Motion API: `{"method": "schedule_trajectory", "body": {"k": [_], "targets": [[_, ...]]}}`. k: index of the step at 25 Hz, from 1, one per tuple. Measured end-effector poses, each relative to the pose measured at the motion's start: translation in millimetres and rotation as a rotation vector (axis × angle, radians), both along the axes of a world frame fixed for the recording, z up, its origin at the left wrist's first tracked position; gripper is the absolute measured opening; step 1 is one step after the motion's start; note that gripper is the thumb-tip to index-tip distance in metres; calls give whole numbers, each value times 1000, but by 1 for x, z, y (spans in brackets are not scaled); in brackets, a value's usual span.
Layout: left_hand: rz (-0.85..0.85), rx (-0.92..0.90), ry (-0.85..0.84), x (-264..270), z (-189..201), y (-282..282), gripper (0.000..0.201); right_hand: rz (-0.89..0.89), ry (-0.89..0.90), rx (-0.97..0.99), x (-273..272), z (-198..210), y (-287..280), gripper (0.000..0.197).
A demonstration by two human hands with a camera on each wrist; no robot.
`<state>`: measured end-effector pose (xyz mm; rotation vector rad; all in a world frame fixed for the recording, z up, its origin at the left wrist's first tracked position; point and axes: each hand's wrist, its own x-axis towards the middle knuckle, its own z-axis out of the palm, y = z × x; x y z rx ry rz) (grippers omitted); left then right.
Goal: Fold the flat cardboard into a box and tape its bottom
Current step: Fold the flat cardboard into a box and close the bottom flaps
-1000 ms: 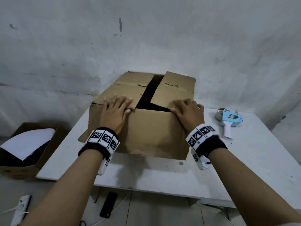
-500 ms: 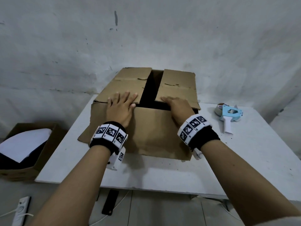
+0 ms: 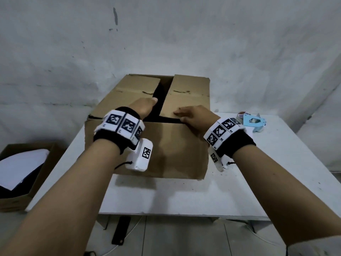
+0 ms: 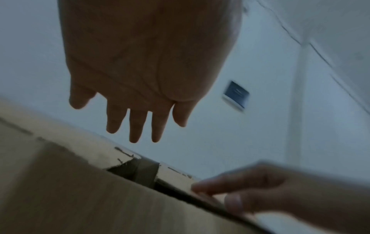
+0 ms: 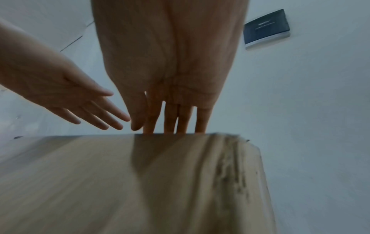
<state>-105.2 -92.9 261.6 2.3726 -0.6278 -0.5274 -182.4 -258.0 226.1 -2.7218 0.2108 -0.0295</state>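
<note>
Cardboard box (image 3: 158, 145) flaps lie under both hands: left hand (image 4: 140, 66) hovers with fingers straight and spread, right hand (image 3: 195, 117) presses flat, fingers together.

From my right wrist camera: my right hand (image 5: 170, 66) reaches down with straight fingers (image 5: 170, 118), their tips meeting the top edge of the cardboard box (image 5: 120, 182), whose brown side fills the lower frame, worn and scuffed near its right corner. My left hand (image 5: 66, 95) enters from the left, fingers extended, above the box. A dark rectangular object (image 5: 267, 27) sits on the pale surface behind.
</note>
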Motion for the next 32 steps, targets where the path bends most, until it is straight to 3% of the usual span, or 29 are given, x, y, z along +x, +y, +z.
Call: {"method": "schedule_trajectory", "body": {"k": [3, 6, 11, 14, 18, 23, 32], "targets": [[-117, 197, -158, -5, 2, -30, 48, -24, -13, 43, 3, 8, -33, 35], [-166, 345, -163, -16, 0, -67, 48, 42, 46, 40, 7, 11, -74, 38], [15, 428, -271, -76, -30, -155, 58, 210, 35, 42, 19, 1, -129, 44], [208, 501, -318, -98, -58, -189, 62, 321, -2, -17, 29, -9, -153, 42], [188, 482, -517, -102, -75, -168, 56, 338, -26, -92, 39, -10, -180, 42], [147, 452, -532, -119, -80, -122, 59, 297, -5, -190, 56, -13, -202, 44], [673, 421, -472, -121, -83, -198, 60, 135, -21, 112, 94, -23, -214, 54]]}}
